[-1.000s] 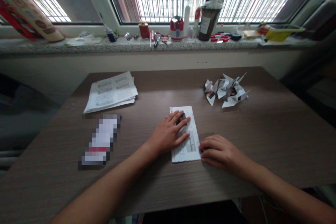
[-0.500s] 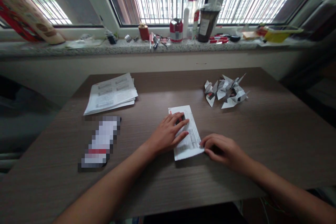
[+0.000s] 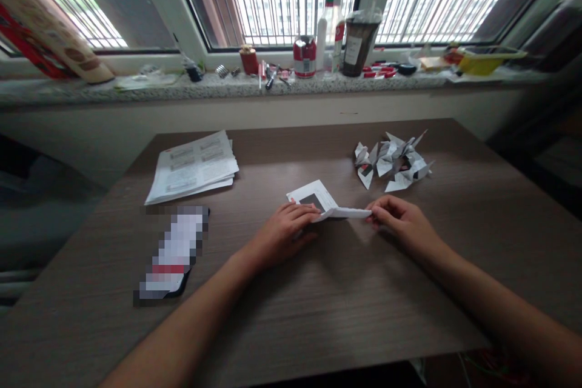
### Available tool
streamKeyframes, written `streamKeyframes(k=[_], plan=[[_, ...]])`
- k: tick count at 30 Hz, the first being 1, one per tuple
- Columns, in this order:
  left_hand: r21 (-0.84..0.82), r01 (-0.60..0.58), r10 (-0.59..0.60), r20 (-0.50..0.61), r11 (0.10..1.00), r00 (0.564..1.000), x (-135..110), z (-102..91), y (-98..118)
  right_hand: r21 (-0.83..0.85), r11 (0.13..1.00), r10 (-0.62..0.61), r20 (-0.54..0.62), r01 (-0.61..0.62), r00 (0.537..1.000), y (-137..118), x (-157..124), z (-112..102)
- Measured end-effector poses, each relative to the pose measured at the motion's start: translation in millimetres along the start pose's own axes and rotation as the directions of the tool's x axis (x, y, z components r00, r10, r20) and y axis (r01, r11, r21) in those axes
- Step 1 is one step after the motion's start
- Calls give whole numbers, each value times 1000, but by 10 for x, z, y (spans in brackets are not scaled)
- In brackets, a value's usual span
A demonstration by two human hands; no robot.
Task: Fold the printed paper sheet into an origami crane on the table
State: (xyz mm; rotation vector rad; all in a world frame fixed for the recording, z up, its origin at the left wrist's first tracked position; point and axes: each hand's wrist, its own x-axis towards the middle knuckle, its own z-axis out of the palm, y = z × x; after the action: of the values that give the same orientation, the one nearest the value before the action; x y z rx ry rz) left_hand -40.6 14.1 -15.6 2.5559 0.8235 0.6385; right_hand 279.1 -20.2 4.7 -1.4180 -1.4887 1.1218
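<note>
— Where is the paper lying?
— On the table, between my hands. My left hand is pressing its near-left part, fingers loosely open; my right hand is pinching its raised right end.

The sheet at centre is white with grey print, a dark square and a red mark. The table is dark brown with fine wood grain. The stack at left is white with grey text. The folded figures are white, grey and black. At top, a red can, a dark brown cup, a yellow tray and a speckled grey sill
</note>
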Motion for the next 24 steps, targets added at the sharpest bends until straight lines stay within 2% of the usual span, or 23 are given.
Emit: streamKeyframes(k=[3,6,8,12,15,18,24], plan=[[-3,43,-44,-98,999,994,4,59,-35,62,998,3,-15,-2,1000,43,85,10],[-29,123,-126,-168,992,978,0,37,-17,128,992,-1,-19,4,1000,53,145,58],[-84,170,-184,-199,982,963,-3,0,16,187,982,-4,-26,9,1000,32,176,105],[-194,242,-278,-192,951,941,-1,-58,78,316,949,6,-24,2,1000,-55,223,201],[-267,264,-317,-183,927,930,4,-73,101,291,955,-47,-15,49,999,-120,250,240],[-321,279,-352,-198,905,915,4,-89,118,208,972,-98,-62,109,993,-158,270,250],[-380,304,-414,-254,874,874,-7,-180,176,175,979,-84,-107,102,991,-194,280,242]])
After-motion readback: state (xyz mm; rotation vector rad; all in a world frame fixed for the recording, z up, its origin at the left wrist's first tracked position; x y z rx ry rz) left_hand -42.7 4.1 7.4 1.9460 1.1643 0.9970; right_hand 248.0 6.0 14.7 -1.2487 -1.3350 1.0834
